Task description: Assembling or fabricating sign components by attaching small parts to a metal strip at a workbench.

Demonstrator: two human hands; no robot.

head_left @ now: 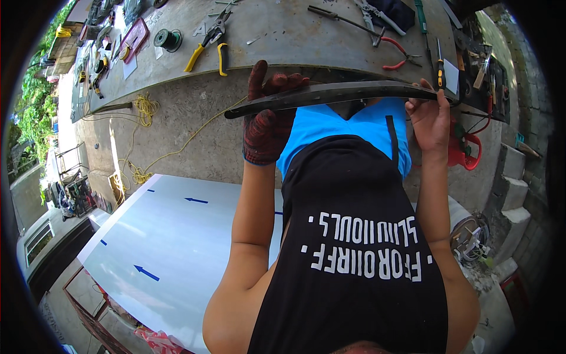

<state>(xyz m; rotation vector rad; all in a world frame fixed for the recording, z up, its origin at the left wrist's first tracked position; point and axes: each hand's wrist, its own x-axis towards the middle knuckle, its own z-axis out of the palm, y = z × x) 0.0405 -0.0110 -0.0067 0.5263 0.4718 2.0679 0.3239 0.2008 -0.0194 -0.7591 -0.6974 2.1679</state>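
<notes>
A long, slightly curved black strip (354,91) lies across both my hands just off the near edge of the metal workbench (277,41). My left hand (268,127), in a red-and-black knit glove, grips its left part, with some fingertips raised behind it. My bare right hand (428,121) holds the right end between thumb and fingers. Beside that hand on the bench is a yellow-and-black screwdriver (440,69). Behind the strip's left part lie long-handled cutters with yellow grips (210,41).
Red pliers (396,56), a green spool (168,40) and other tools crowd the bench. Yellow cable (144,109) lies below it. A large white panel (159,236) is at my left, concrete steps (510,189) and a red plastic object (466,150) at my right.
</notes>
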